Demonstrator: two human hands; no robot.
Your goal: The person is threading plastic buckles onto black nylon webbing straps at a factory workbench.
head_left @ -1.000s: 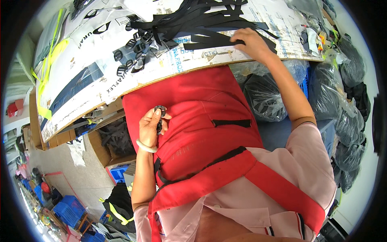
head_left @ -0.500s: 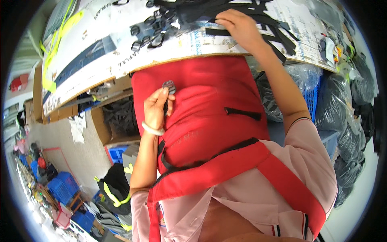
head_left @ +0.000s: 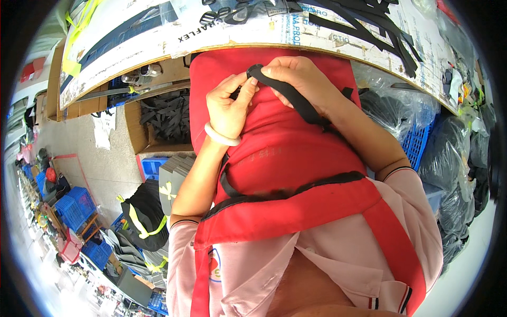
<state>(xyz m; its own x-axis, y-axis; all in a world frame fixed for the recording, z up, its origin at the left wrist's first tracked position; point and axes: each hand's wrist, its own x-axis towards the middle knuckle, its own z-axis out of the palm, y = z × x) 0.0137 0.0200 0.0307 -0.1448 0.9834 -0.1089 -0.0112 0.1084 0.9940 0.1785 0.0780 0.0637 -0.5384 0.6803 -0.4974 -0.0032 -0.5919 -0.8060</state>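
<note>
Over my red apron [head_left: 274, 127] both hands meet at a small black plastic buckle [head_left: 254, 70]. My left hand [head_left: 227, 108], with a white bracelet on its wrist, pinches the buckle between thumb and fingers. A black webbing strap [head_left: 300, 103] is gripped by my right hand [head_left: 302, 79], near its end at the buckle. The strap's other end hangs down to the right across the apron. Whether the strap passes through the buckle is hidden by the fingers.
The white work table [head_left: 163, 63] lies ahead, with several black buckles [head_left: 227, 15] and black straps [head_left: 388, 29] on it. Under its left side stands a cardboard box of black pieces [head_left: 165, 119]. Plastic-wrapped bags [head_left: 449, 153] and a blue crate [head_left: 420, 140] are at the right.
My right hand has come back from the table to the apron, bringing a black strap. My left hand has moved up and right with the buckle, and the two hands now meet.
</note>
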